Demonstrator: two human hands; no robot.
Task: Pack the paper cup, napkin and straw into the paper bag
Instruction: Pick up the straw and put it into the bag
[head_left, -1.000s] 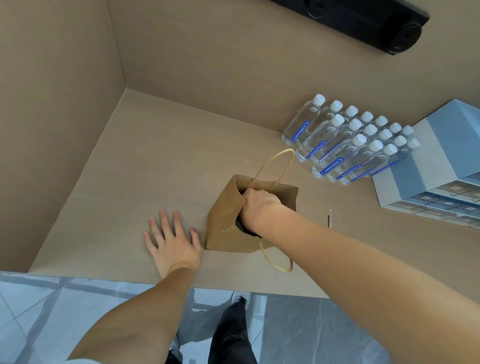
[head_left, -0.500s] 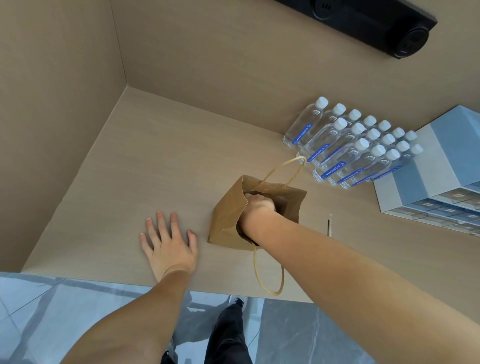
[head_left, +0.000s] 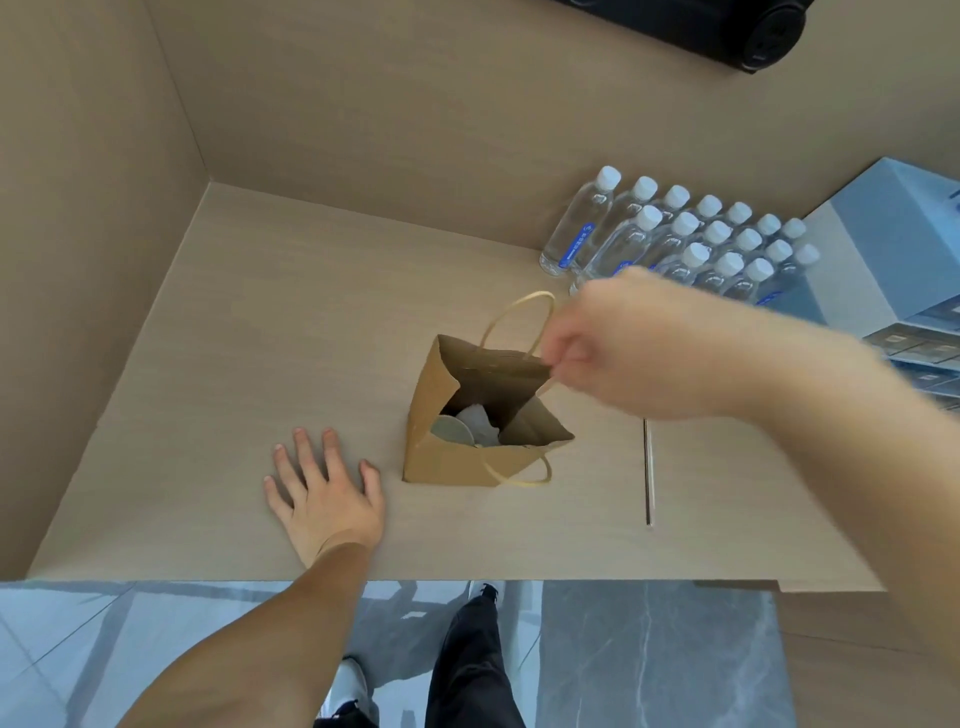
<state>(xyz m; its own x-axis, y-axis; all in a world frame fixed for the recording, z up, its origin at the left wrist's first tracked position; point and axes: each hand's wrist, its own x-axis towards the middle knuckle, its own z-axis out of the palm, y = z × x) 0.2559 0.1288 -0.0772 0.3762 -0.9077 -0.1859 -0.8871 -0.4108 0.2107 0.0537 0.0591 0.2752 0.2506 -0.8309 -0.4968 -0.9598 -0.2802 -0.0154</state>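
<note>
Changes since the earlier frames:

- Your right hand (head_left: 618, 348): earlier wrist-deep in the paper bag (head_left: 457, 457), it is now out of it, blurred with motion, right of centre above the bag's far upper rim. Fingers curl loosely; whether they pinch anything cannot be told.
- Bag mouth: no longer blocked by your hand, now open to view. Inside show a paper cup (head_left: 451, 432) rim at the left and a crumpled white napkin (head_left: 480, 425) just beside it.
- Near handle (head_left: 524, 470): earlier hanging over the counter edge, now lies against the bag's front.
</note>
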